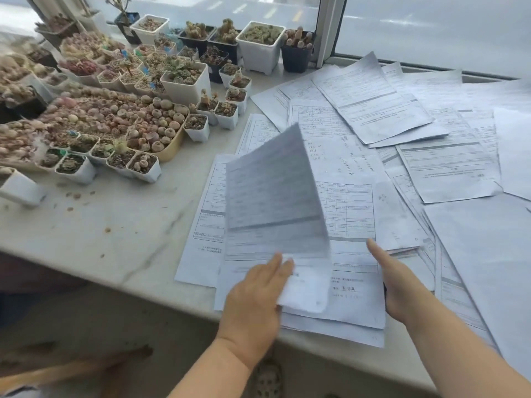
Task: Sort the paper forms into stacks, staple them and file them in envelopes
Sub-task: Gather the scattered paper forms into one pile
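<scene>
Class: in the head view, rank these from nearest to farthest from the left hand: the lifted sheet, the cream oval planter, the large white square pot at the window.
1. Lifted sheet, in the left hand.
2. Cream oval planter, up-left.
3. Large white square pot, far back by the window.

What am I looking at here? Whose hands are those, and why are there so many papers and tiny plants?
This single picture comes from a camera worn on a person's head, looking down at their own bare hands. The left hand holds up a white printed paper form, lifting it off a stack of forms near the edge of the pale marble counter. The right hand rests flat on that stack. More loose forms lie scattered to the right. To the left stand small white and black pots of succulents.
</scene>
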Demonstrator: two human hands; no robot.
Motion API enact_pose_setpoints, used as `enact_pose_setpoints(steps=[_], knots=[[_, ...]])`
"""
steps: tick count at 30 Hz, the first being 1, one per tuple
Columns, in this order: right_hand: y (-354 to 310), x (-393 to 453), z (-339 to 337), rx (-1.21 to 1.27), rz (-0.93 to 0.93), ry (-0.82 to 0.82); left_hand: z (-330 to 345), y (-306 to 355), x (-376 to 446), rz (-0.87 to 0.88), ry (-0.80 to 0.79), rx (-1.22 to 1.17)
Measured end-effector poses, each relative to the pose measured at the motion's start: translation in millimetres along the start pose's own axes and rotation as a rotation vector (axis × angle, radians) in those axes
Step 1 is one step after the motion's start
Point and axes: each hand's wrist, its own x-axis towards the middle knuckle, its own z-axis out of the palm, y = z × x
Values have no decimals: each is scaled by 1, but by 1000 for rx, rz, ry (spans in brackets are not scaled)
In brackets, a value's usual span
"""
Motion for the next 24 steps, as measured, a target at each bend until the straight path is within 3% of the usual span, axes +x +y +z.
enact_pose_setpoints(steps=[3,5,7,9,11,12,14,16,21,24], knots=[[-2,-4,-3,39,61,-109,42,40,3,95,-290,79],[0,-4,-5,-118,20,-54,48,60,13,109,-422,173],[-2,-5,-17,-267,-49,127,47,61,16,116,-444,114],[-12,-9,-38,-263,-92,227,35,46,18,79,-215,-35],[-23,-13,-71,-278,-135,369,15,18,27,-143,151,-150],[-26,-17,-86,-345,-163,464,4,1,34,-340,248,-191],[-30,-22,-109,-518,-184,648,-20,-27,51,-814,234,-307],[-29,-25,-119,-554,-165,706,-31,-48,64,-1113,129,-403],[-14,-20,-120,-524,-142,667,-31,-49,79,-1307,99,-768],[-8,-19,-115,-506,-160,657,-24,-43,87,-1310,37,-881]])
